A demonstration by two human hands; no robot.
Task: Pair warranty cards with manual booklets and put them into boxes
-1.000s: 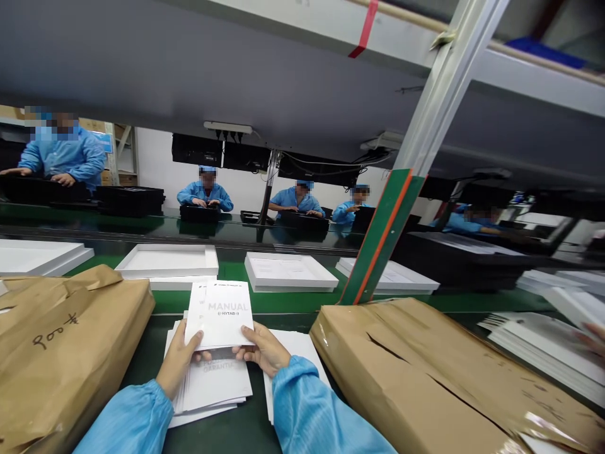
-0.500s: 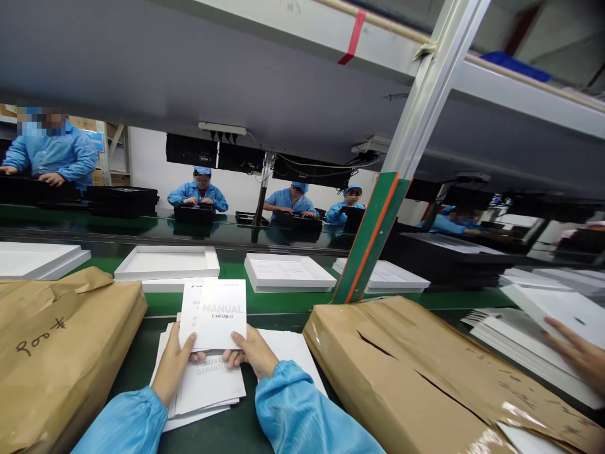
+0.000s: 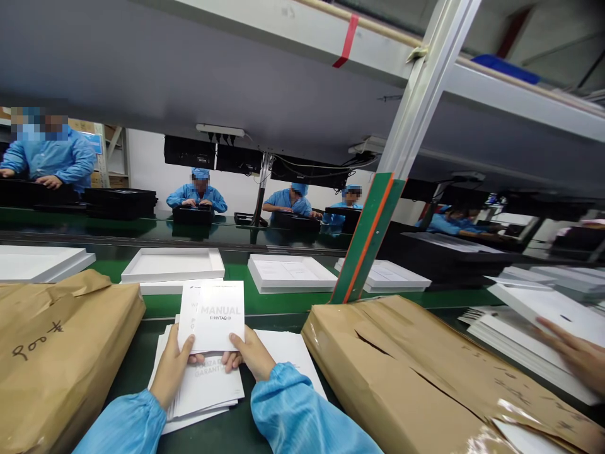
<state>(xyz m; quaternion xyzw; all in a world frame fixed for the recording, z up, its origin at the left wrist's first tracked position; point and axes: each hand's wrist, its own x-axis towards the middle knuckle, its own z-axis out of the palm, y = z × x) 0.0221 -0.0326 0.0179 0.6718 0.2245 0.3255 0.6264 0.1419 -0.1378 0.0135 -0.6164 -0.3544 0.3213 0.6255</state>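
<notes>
Two white booklets overlap in front of me. The front one is a manual [image 3: 221, 318] with "MANUAL" printed in grey; behind its left side a second booklet [image 3: 188, 309] sticks out. My left hand [image 3: 172, 362] is closed on their left edge, thumb on top. My right hand [image 3: 253, 356] pinches the manual's lower right corner. Just below lies a stack of warranty booklets [image 3: 212, 388], its top one reading "POLIZA DE GARANTIA". Partly hidden behind my right hand is another white paper stack [image 3: 295, 353].
Brown paper parcels flank me, one at the left [image 3: 70, 353] and a torn one at the right [image 3: 392, 366]. Shallow white boxes [image 3: 172, 261] sit on the green conveyor [image 3: 234, 302]. A slanted post [image 3: 363, 239] rises ahead. Another person's hand [image 3: 574, 353] holds a white lid at far right.
Both hands keep their hold on the booklets, with hardly any movement. The white boxes on the conveyor have shifted slightly to the right. The view has turned a little.
</notes>
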